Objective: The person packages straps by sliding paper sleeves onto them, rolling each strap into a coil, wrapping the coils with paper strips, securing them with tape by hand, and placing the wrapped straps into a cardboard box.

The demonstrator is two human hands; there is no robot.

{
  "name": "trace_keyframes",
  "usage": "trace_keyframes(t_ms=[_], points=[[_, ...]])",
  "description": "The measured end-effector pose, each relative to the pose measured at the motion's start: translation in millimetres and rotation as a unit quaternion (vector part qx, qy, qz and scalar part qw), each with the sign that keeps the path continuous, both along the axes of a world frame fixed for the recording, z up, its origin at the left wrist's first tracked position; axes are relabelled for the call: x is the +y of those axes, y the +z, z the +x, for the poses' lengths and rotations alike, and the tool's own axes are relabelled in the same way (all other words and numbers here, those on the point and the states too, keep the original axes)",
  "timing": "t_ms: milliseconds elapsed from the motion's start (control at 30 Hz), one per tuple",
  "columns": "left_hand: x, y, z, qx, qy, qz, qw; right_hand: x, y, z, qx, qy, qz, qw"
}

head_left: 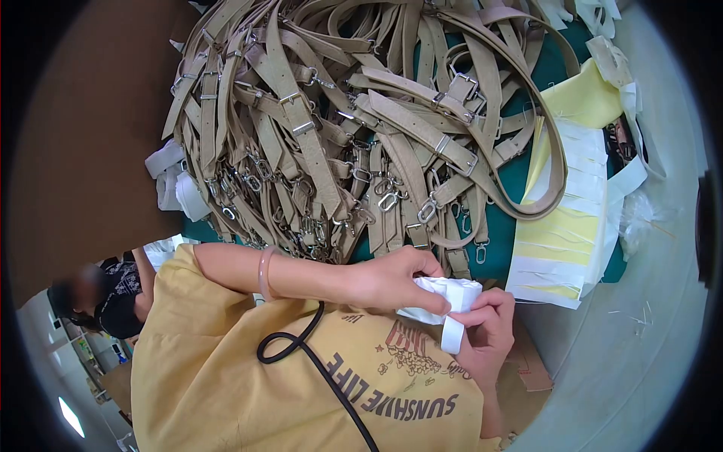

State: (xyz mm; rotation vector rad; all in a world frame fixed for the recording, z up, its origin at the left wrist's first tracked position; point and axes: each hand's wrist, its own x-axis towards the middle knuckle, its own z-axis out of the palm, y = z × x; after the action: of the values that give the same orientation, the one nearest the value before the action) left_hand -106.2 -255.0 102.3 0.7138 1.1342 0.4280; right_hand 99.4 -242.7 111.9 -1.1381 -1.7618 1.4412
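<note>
My left hand (395, 280), a bangle on its wrist, grips a rolled or folded bundle of white strip (459, 291) in front of my yellow shirt. My right hand (489, 328) is closed on the same bundle from the other side, fingertips pressed to it. A short flat end of the strip (452, 336) hangs down beside the right fingers. Just beyond both hands lies a large heap of beige straps (316, 166) with metal buckles and snap hooks. Whether the bundle is tape or fabric I cannot tell.
The straps cover a teal surface (493, 252). To the right lie yellow and white sheets with strips (561, 218) and a clear plastic bag (639, 215). White rolls (192, 196) sit at the heap's left edge, near a brown panel (90, 135). Another person (120, 294) is at far left.
</note>
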Motion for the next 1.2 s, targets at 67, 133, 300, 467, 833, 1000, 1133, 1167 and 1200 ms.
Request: trace_keyframes(t_ms=[67, 133, 300, 467, 833, 1000, 1133, 1167, 1200], points=[[6, 5, -2, 0.006, -0.027, 0.064, 0.998, 0, -2, 0, 0.012, -0.010, -0.034, 0.999], [9, 4, -3, 0.006, -0.031, 0.096, 0.995, 0, -4, -2, 0.025, -0.020, -0.068, 0.997], [18, 7, -5, 0.014, -0.042, 0.174, 0.984, 1, -7, -6, 0.076, -0.089, -0.112, 0.987], [21, 8, -7, -0.002, -0.046, 0.189, 0.981, 5, 1, -7, 0.056, -0.079, -0.092, 0.991], [18, 7, -8, -0.104, 0.001, 0.044, 0.994, 7, 2, -8, -0.004, -0.053, 0.192, 0.980], [15, 3, -18, -0.037, -0.031, 0.020, 0.999, 10, 2, 2, 0.229, -0.041, -0.110, 0.966], [14, 9, -13, -0.054, -0.085, 0.011, 0.995, 32, 15, -14, 0.045, -0.007, -0.109, 0.993], [14, 10, -11, -0.051, -0.092, 0.029, 0.994, 35, 13, -12, 0.042, 0.036, -0.087, 0.995], [13, 11, -11, -0.051, -0.090, 0.028, 0.994, 34, 13, -12, 0.042, 0.038, -0.088, 0.994]])
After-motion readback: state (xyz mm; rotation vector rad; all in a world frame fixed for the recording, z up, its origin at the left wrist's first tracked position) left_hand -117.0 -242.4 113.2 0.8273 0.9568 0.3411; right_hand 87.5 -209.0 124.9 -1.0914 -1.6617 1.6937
